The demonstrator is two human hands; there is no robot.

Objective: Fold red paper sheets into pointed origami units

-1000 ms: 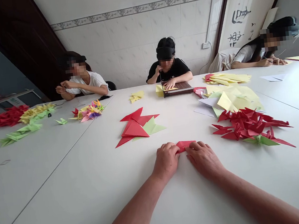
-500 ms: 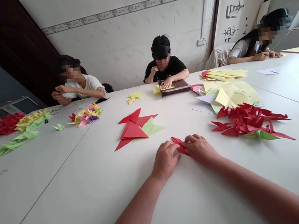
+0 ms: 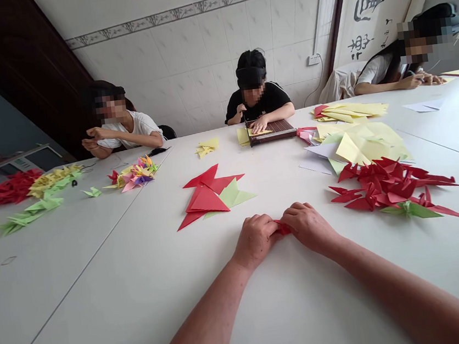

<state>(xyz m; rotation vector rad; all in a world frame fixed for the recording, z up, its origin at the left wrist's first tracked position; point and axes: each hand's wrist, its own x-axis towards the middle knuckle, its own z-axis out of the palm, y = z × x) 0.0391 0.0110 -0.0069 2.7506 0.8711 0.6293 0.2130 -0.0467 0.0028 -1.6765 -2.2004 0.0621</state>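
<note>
A small piece of folded red paper (image 3: 282,229) lies between my two hands on the white table (image 3: 303,307), mostly covered by fingers. My left hand (image 3: 256,239) pinches its left end with thumb and fingers. From the other side my right hand (image 3: 306,223) grips the right end, its fingers bent over the paper. Just beyond my hands, red folded paper triangles (image 3: 208,199) overlap a light green folded piece (image 3: 233,195). Right of my right hand is a pile of red paper cranes (image 3: 388,181) with a green one (image 3: 414,208) at its near edge.
Yellow and white paper sheets (image 3: 369,139) lie behind the red pile. Across the table a person in black works at a paper trimmer (image 3: 274,130); two more people sit left and right. Colourful folded pieces (image 3: 138,174) and red ones (image 3: 11,187) lie at left.
The folded red paper has turned from pointing away to lying more crosswise, and the fingers cover more of it. My hands have closed in around it. The view has shifted slightly.
</note>
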